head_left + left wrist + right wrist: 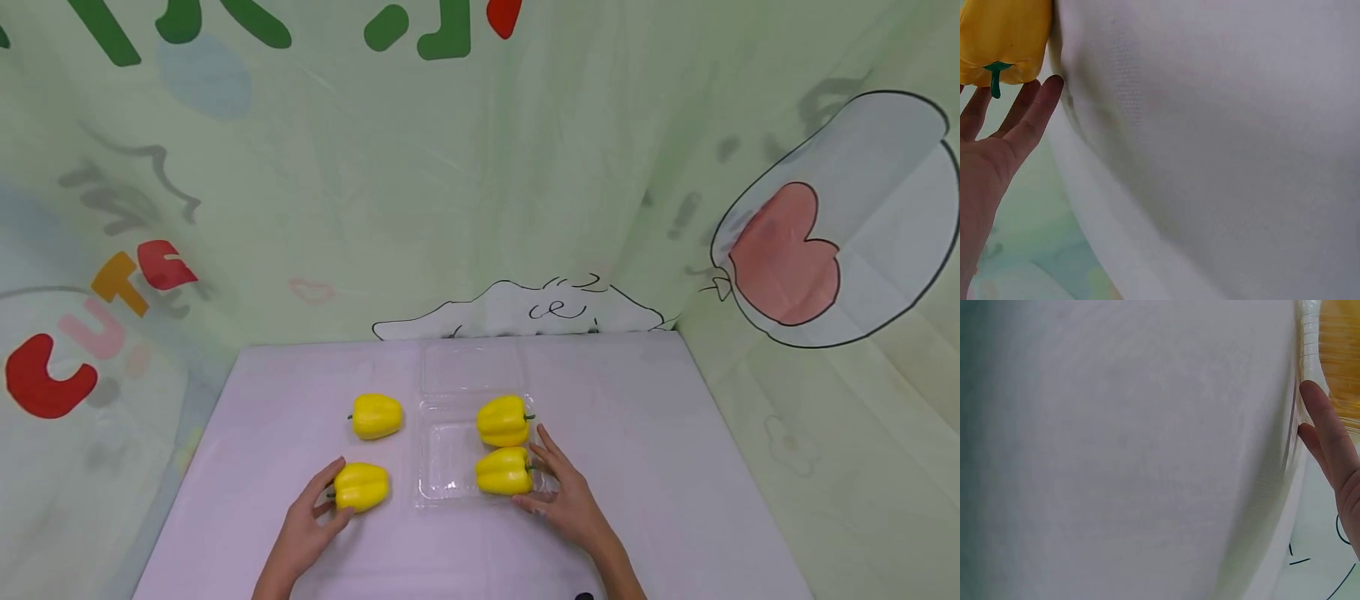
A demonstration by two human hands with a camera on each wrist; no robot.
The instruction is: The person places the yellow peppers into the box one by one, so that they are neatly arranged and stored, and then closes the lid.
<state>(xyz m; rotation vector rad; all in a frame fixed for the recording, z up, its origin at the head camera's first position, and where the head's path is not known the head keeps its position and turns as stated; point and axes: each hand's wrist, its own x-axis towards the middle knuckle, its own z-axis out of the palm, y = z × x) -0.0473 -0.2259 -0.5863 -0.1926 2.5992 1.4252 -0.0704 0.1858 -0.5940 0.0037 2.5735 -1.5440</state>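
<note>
Beside my left hand (311, 521) lies a yellow bell pepper (362, 487). The fingers and thumb spread about its stem end, fairly straight in the left wrist view, where the green stem (995, 80) faces the palm. A clear plastic clamshell box (450, 458) lies unfolded, with two yellow peppers along its right side: one nearer (504, 471), one farther (503, 421). My right hand (566, 496) is at the box's right edge, fingers and thumb spread around the nearer pepper's stem end. In the right wrist view, straight fingertips touch the ridged clear wall (1311, 350), with yellow behind it.
Another yellow pepper (377, 417) lies on the white-covered table (615, 417), left of the box. The box's clear lid (471, 367) lies toward the back. A printed pale green cloth (480, 200) surrounds the table's back and sides. A small dark object (584, 597) shows at the front edge.
</note>
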